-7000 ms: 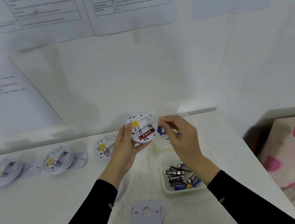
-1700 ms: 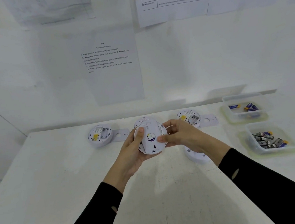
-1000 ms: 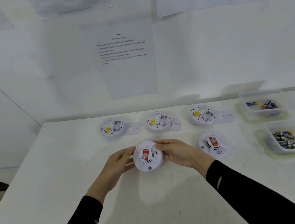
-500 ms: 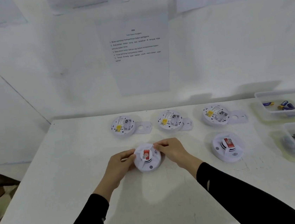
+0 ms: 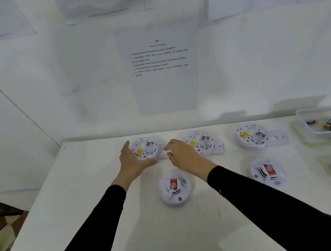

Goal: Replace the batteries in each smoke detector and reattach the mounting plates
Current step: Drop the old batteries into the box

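Both hands have let go of the closed detector [image 5: 175,188], which sits face up mid-table, and have gone to the back row. The left hand [image 5: 132,163], fingers straight, cups the leftmost open detector [image 5: 145,149] at 11 o'clock from it. The right hand [image 5: 184,154] curls over that unit's mounting plate [image 5: 162,154] at 12 o'clock; whether it grips the plate I cannot tell. By my reckoning two units are done, counting the second closed detector [image 5: 268,172] at 3 o'clock. Three remain open, including the middle detector [image 5: 200,142] and the right detector [image 5: 251,136].
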A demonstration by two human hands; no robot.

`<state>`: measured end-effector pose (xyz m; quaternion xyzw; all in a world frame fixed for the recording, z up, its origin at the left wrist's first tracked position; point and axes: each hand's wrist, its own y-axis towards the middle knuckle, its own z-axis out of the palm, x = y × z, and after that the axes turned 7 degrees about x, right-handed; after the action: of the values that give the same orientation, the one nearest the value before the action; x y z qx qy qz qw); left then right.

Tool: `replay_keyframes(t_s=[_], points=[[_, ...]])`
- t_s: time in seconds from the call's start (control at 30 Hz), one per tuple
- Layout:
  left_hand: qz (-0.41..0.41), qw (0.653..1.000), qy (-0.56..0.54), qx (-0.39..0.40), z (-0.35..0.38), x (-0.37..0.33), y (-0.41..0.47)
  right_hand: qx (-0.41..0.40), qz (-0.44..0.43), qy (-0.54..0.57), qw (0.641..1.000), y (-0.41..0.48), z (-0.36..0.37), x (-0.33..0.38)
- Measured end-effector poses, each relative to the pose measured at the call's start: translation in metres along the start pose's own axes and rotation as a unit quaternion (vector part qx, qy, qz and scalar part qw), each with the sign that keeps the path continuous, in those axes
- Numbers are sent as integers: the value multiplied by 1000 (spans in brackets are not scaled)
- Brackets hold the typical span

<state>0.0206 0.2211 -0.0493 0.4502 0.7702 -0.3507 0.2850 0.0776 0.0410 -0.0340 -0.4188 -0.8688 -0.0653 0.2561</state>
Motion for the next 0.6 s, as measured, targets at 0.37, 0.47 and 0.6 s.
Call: replay_keyframes(t_s=[0.37, 0.47, 0.6], points=[[47, 997, -40, -49, -1, 25, 15, 138, 1, -207, 968, 54, -3, -13], [57, 994, -59, -76, -7, 7, -4, 116, -17, -240, 964, 49, -3, -13], [106, 980, -113, -126, -8, -19, -25, 9, -76, -193, 978, 23, -25, -11]])
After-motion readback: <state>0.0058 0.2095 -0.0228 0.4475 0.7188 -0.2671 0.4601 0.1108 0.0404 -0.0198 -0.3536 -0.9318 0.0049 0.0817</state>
